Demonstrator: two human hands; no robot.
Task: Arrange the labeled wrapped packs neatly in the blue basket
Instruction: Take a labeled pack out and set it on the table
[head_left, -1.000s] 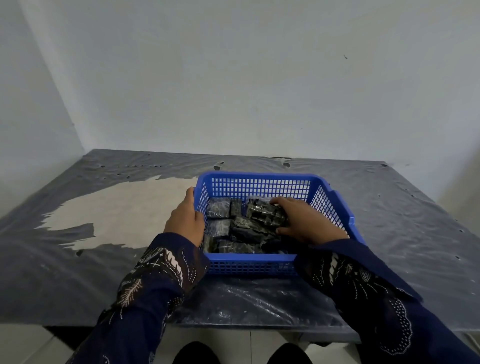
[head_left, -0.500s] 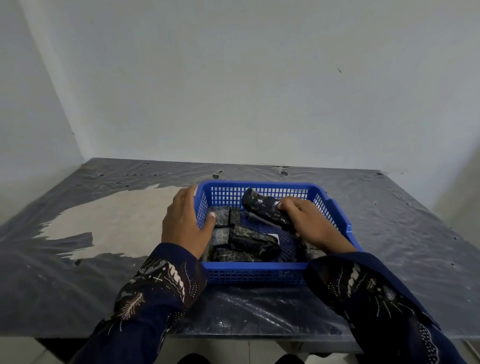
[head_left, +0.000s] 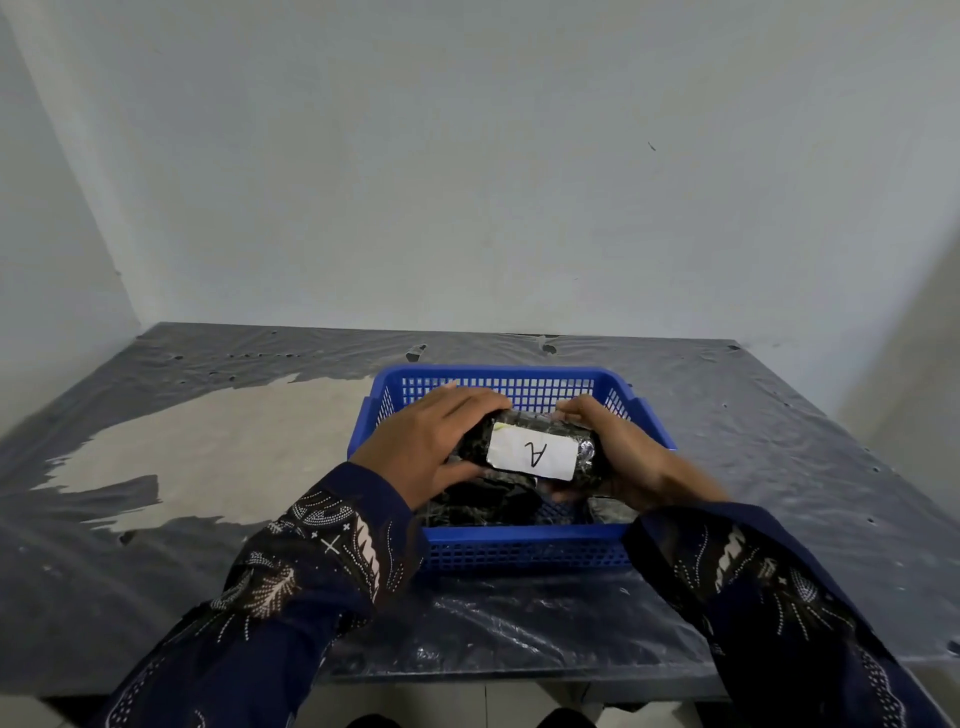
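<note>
Blue basket (head_left: 519, 548) sits mid-table, on a table (head_left: 779, 441) covered in wrinkled plastic sheet (head_left: 493, 629); a bare pale patch (head_left: 208, 441) shows left of the basket where the sheet is torn. Walls close behind and on the left. Nothing else on the table near the basket.

Both hands are over the basket and block most of its interior. Left hand (head_left: 421, 449) grips the left end of the pack labelled A (head_left: 535, 453), fingers curled over the top, thumb underneath. Right hand (head_left: 618, 452) holds the right end, fingers wrapped round it. Pack is held above the basket, roughly level, long axis left-right, white label facing up at the camera, the letter upside down from here.

Under it, other dark wrapped packs (head_left: 483, 506) lie on the basket floor at near-left; count unclear, probably one more at near-right (head_left: 610, 512). Some basket floor shows between them.

Open table to the right and far side; near basket wall is back from the table's front edge.
</note>
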